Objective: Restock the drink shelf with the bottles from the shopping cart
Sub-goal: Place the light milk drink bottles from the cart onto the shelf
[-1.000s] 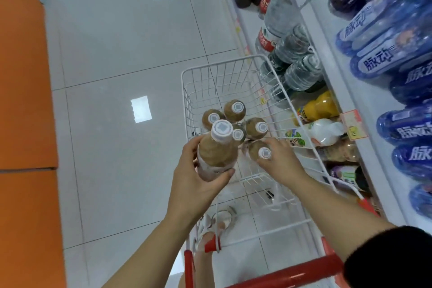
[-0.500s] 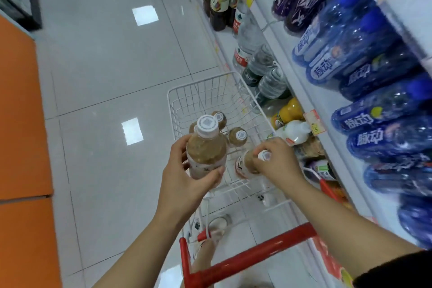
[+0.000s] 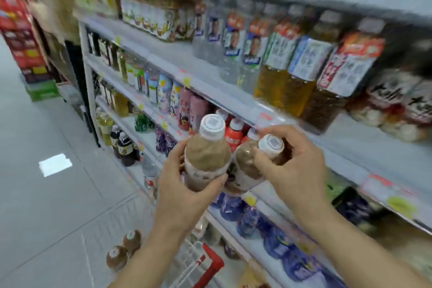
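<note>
- Store shelves [image 3: 210, 86] packed with drinks fill the right side, mostly blurred; pale tiled floor [image 3: 58, 206] lies to the left.
- Left hand [image 3: 184, 196] grips a brown bottle [image 3: 207, 159] round its body, white cap up, in front of the shelves.
- Right hand [image 3: 297, 170] holds a second brown bottle [image 3: 247, 170] by the neck, tilted, touching the first.
- Cart [image 3: 211, 264] sits below, with two more bottles [image 3: 117, 256] upright inside.

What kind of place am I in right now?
Most likely a supermarket drinks aisle: tiered shelves packed with bottled drinks, yellow price tags on their edges, and a red-handled shopping cart below.
</note>
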`<state>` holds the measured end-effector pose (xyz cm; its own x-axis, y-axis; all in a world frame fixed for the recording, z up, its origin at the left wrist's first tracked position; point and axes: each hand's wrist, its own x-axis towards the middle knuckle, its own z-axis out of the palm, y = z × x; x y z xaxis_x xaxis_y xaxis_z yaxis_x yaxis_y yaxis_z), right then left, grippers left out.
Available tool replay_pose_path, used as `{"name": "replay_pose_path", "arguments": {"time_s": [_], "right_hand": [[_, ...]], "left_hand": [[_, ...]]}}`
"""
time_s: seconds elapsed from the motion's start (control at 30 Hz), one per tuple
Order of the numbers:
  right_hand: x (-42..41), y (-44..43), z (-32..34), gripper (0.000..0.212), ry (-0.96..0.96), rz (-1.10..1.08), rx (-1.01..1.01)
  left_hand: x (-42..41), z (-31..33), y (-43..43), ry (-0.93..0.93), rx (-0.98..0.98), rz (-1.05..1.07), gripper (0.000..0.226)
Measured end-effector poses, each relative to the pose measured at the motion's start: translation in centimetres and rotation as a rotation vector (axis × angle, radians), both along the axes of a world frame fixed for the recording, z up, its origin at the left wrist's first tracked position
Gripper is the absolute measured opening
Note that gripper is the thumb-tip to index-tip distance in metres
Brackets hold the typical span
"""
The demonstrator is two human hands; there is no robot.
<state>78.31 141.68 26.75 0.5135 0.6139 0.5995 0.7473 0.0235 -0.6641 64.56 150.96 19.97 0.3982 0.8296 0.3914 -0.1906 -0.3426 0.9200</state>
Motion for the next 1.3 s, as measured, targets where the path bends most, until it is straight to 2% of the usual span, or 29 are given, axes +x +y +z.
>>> {"name": "replay_pose_path", "arguments": {"time_s": [0.13,0.3,0.5,0.7,0.9,1.03,1.17,1.23,1.3], "right_hand": [[1.8,-5.7,5.5,0.027,-0.222,-0.142,0.188],[4.5,-11.8,8.3,0.022,-0.430,-0.302,0.326],[8.0,-15.3,8.2,0.018,-0.474,-0.486,0.326],[10.6,-15.4,8.8,0.025,-0.385,-0.567,0.353],[13.9,-13.9,9.6,0.036,0.021,-0.647,0.351],[15.9,-12.2,9.5,0.042,0.135,-0.533,0.267],[17.4,-10.4,9.4,0.042,0.155,-0.435,0.156],[17.5,-10.3,8.2,0.056,0.170,-0.412,0.098],[17.7,-10.3,6.2,0.083,0.107,-0.459,0.021]], "left_hand": [[4.2,6.2,-3.0,-0.094,0.197,-0.093,0.072],[8.9,9.6,-6.4,-0.194,0.303,-0.233,0.074],[13.0,9.8,-9.0,-0.184,0.411,-0.296,0.076],[14.8,10.1,-8.4,-0.169,0.374,-0.321,0.073],[15.5,10.3,-7.6,-0.156,0.327,-0.345,0.073],[15.7,10.0,-6.6,-0.138,0.323,-0.345,0.075],[15.5,10.5,-5.8,-0.135,0.303,-0.364,0.074],[15.3,10.6,-5.5,-0.128,0.308,-0.361,0.074],[15.1,10.7,-5.1,-0.126,0.315,-0.354,0.073]]}}
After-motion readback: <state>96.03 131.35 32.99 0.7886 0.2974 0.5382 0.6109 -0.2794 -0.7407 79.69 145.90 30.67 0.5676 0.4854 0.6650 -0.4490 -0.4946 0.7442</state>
